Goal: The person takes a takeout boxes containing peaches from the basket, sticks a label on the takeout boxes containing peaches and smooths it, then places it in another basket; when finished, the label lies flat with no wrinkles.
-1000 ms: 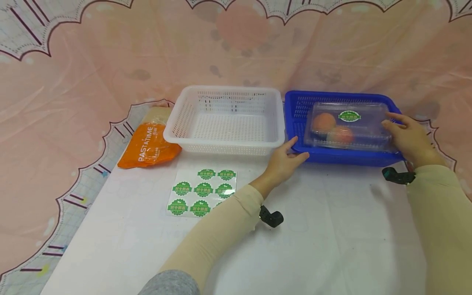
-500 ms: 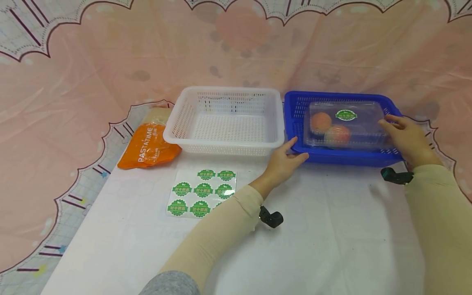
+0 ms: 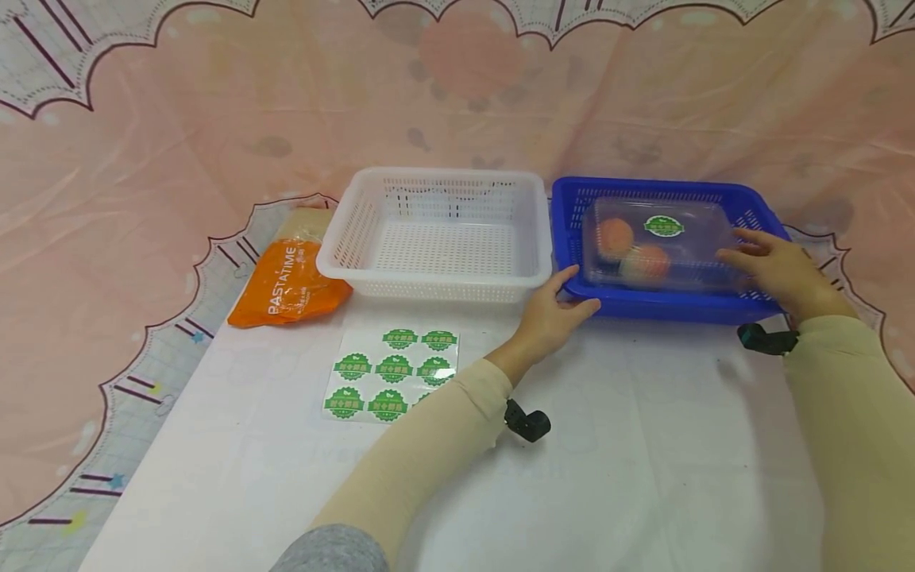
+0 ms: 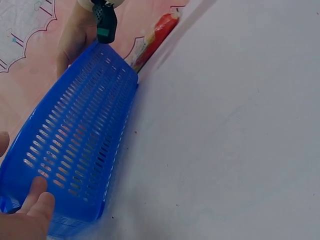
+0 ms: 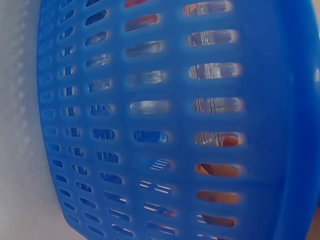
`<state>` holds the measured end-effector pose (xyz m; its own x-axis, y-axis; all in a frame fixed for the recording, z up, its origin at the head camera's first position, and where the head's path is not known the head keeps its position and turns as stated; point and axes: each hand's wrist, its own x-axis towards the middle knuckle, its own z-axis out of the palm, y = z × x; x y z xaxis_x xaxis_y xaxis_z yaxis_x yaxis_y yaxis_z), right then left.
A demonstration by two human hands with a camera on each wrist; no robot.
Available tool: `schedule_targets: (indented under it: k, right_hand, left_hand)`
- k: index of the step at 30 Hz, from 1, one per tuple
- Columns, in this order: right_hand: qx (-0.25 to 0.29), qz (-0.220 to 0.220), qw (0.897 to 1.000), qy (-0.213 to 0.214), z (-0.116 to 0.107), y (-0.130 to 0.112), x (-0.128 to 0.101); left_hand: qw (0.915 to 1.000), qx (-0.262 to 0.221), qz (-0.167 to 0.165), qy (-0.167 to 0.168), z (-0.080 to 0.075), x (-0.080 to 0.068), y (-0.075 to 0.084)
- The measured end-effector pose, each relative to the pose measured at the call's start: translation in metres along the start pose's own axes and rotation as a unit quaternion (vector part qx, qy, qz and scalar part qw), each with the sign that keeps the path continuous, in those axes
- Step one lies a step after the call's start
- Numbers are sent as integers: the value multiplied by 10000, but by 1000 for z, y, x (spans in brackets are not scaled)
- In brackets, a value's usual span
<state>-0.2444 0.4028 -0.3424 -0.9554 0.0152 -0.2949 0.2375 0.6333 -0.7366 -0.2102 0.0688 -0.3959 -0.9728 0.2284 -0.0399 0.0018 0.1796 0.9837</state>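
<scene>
In the head view, a clear plastic fruit box [image 3: 693, 238] with a green round label on its lid lies tilted in the blue basket [image 3: 672, 306]. Two orange-pink round fruits [image 3: 646, 264] show at its left end. My right hand [image 3: 786, 270] holds the box's right end, thumb over the lid. At the basket's front left corner rests my left hand [image 3: 550, 318], its fingers extended. The left wrist view has fingertips [image 4: 37, 197] against the slotted blue wall. Through the basket's slots [image 5: 215, 105], the right wrist view gives glimpses of clear plastic; the right hand is mostly hidden there.
A white basket [image 3: 436, 290] stands left of the blue one. Beside it lies an orange PASTATIME bag [image 3: 293, 278]. A sheet of green labels [image 3: 393, 369] lies in front, partly covered by the left forearm. A red package [image 4: 162, 30] appears beyond the blue basket.
The fruit box has slid a little to the left within the blue basket, and my right hand has moved left with it. My left hand stays at the basket's corner.
</scene>
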Motion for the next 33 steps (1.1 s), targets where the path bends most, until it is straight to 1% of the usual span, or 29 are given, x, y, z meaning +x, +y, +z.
schedule_targets:
  k: [3, 5, 10, 14, 20, 29, 33]
  right_hand:
    - [-36, 41, 10000, -13, 1, -1, 0]
    - [-70, 69, 9999, -48, 1, -2, 1]
    - [-115, 57, 9997, -191, 1, -3, 1]
    - [-202, 48, 9996, -206, 3, -4, 2]
    - [-416, -88, 9989, -192, 3, -3, 6]
    - [-791, -267, 9958, -374, 3, -10, 6]
    - [-794, -318, 9953, -457, 2, -9, 8]
  left_hand:
    - [9998, 180, -11, 64, 0, 2, -1]
    - [9997, 217, -16, 113, 1, 3, -1]
    - [9999, -63, -44, 153, 1, 4, -2]
    - [9998, 16, -25, 210, 0, 4, -2]
    - [9997, 144, -13, 189, 0, 5, -2]
    - [9997, 157, 9, 176, 0, 6, -2]
    - [9997, 190, 22, 181, 0, 6, -2]
